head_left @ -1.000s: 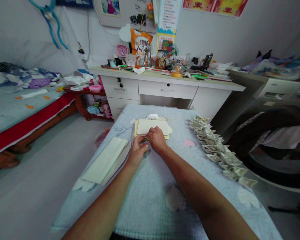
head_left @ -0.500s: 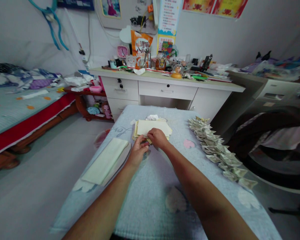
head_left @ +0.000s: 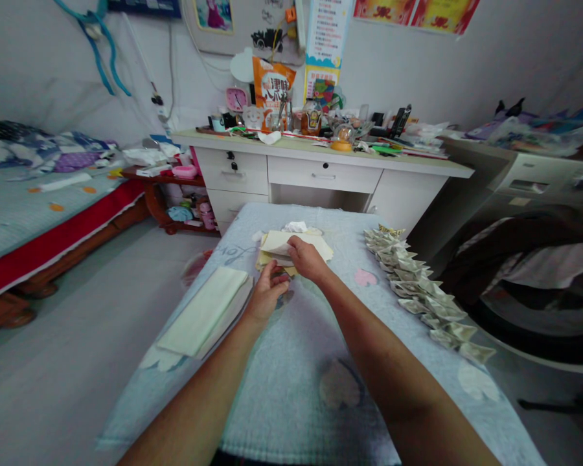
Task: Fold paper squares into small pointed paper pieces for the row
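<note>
A stack of cream paper sheets [head_left: 323, 246] lies toward the far end of the cloth-covered table [head_left: 301, 362]. My right hand [head_left: 305, 257] pinches the near edge of the top sheet of paper [head_left: 274, 241], which is lifted and bent up from the stack. Just left of it, my left hand [head_left: 271, 288] is held at the stack's near left corner with its fingers apart. A folded bundle of pale paper [head_left: 206, 310] rests on the table left of my left forearm. Down the right side runs a row of folded paper pieces [head_left: 422, 285].
Behind the stack sits a crumpled white tissue [head_left: 295, 227]. A white desk [head_left: 320, 171] crowded with small items stands beyond the table. To the right is a washing machine [head_left: 529, 188], to the left a bed [head_left: 53, 226].
My right hand has raised the near edge of the top sheet, which lay flat before. My left hand has barely moved.
</note>
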{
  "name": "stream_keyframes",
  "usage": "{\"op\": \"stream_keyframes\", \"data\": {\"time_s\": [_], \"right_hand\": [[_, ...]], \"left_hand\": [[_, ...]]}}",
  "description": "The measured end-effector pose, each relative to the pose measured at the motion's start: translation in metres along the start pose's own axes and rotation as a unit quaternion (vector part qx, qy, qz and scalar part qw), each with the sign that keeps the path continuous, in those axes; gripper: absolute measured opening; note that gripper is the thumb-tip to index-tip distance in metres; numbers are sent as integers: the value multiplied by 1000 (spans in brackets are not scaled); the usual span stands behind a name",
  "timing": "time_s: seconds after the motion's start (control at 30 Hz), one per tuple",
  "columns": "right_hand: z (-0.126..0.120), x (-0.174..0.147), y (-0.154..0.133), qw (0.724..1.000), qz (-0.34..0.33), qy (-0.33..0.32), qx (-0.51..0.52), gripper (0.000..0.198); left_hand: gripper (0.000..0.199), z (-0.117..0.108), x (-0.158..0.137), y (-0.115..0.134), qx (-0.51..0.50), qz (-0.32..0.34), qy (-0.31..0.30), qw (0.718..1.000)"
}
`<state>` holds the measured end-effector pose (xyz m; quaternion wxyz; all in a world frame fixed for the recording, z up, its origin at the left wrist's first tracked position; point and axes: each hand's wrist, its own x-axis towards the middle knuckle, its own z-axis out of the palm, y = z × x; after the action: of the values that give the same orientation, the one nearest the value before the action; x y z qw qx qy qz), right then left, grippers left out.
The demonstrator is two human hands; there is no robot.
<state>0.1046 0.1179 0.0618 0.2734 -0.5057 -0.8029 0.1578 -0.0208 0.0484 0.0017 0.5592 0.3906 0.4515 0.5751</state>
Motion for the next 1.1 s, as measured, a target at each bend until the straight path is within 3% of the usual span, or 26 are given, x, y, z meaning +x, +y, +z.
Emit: {"op": "stream_keyframes", "data": {"time_s": [0.2,0.37,0.47,0.57,0.63,0.67,0.73,0.8,0.87,0.97,1.1], "right_hand": [[-13,-10,-10,985,-77,23,151,9],[-37,-37,-17,922,-94,2,375,12],[-52,-62,-13,890,-80,0,448,17],[-64,-92,-4,893,-55,-3,447,20],[-69,-112,3,901,-29,-12,433,22],[-70,-121,6,909,-20,-25,417,22],[-72,-136,11,917,-8,-41,397,21],[-72,-147,15,918,-3,-51,393,20],[-70,-152,19,926,-2,-34,377,23],[-60,-152,25,944,15,-5,329,42],[-42,-150,36,933,29,30,357,23]], "left_hand": [[60,-1,1,-1,-10,-2,1,1000],[58,-2,1,-3,-11,6,-14,1000],[64,-4,-1,-5,20,23,0,1000],[81,-6,-7,-1,93,78,52,991],[85,-8,-12,6,148,144,39,978],[80,-9,-15,10,184,170,10,968],[50,-9,-20,16,251,212,-65,942],[24,-8,-25,21,274,249,-94,924],[12,-6,-29,22,258,257,-126,923],[10,-2,-35,22,212,233,-167,934],[14,1,-42,24,212,203,-114,949]]}}
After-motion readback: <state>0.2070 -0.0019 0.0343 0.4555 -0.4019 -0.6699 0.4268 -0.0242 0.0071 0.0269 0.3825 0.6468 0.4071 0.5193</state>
